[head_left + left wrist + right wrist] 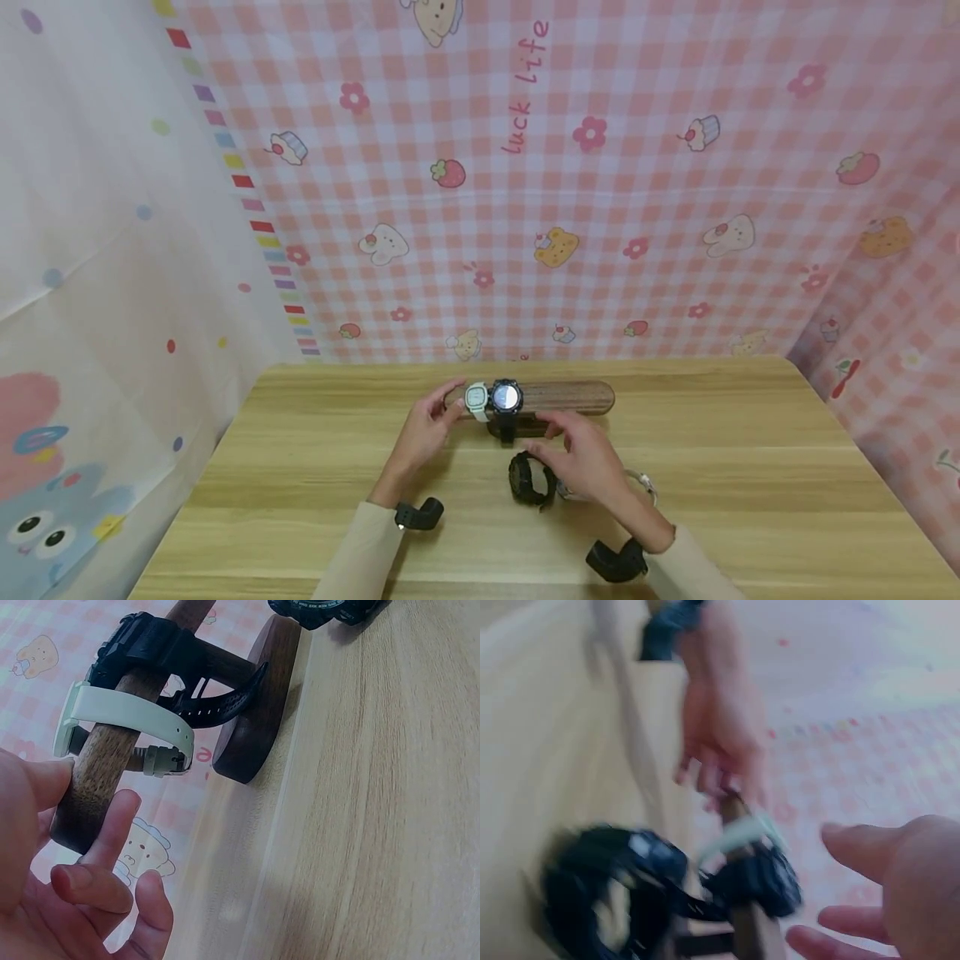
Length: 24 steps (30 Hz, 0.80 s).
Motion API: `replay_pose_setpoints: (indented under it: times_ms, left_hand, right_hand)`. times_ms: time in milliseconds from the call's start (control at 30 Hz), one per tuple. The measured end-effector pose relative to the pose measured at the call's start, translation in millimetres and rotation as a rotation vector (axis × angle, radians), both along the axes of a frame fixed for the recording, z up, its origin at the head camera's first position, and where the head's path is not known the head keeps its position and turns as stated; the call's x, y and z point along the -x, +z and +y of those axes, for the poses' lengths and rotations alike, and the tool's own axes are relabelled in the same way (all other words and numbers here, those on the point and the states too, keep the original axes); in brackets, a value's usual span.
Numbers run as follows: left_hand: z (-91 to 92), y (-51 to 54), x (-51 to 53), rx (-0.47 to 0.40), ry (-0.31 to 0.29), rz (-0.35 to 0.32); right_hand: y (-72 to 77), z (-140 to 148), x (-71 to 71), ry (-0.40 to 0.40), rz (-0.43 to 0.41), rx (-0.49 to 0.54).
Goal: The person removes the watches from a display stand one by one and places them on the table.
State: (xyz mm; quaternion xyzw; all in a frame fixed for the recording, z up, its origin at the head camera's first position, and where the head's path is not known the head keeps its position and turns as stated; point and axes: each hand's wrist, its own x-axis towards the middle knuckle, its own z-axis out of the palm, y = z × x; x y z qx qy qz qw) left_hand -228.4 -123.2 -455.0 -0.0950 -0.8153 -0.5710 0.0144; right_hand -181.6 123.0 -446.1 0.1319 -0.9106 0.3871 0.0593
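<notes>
A dark wooden watch stand (566, 398) stands at the back of the table. Near its left end the bar carries a pale green watch (477, 398) and, just right of it, a black watch (507, 400) with a lit face. My left hand (425, 435) pinches the bar's left end between thumb and index finger; the other fingers curl loosely in the left wrist view. Over the table in front of the stand is my right hand (588, 458), thumb and fingers apart, holding nothing. Close to its fingertips a second black watch (522, 479) lies on the tabletop.
Partly hidden under my right hand and wrist is another watch with a light band (645, 482). The wooden table (750, 500) meets a pink checked cloth (637, 208) behind the stand. Each wrist wears a black camera mount (617, 562).
</notes>
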Motion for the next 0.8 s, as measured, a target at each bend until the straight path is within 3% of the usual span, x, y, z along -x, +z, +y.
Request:
replay_pose_setpoints:
  times_ms: [200,467,667,800]
  left_hand:
    - [-1.2,-0.2,0.1,0.006,0.001,-0.008]
    - [-0.9,2.0,-1.1,0.017,-0.004,-0.012]
    - [-0.2,3.7,-1.9,0.034,-0.001,-0.014]
    - [-0.4,-3.5,3.4,0.022,0.004,-0.022]
  right_hand:
    - [6.8,28,14.4,-0.119,0.027,0.084]
    - [-5.9,54,34.4,-0.231,0.084,0.104]
    - [-16.1,62,43.2,-0.249,0.052,0.097]
    - [-21.6,63,46.8,-0.232,0.021,0.075]
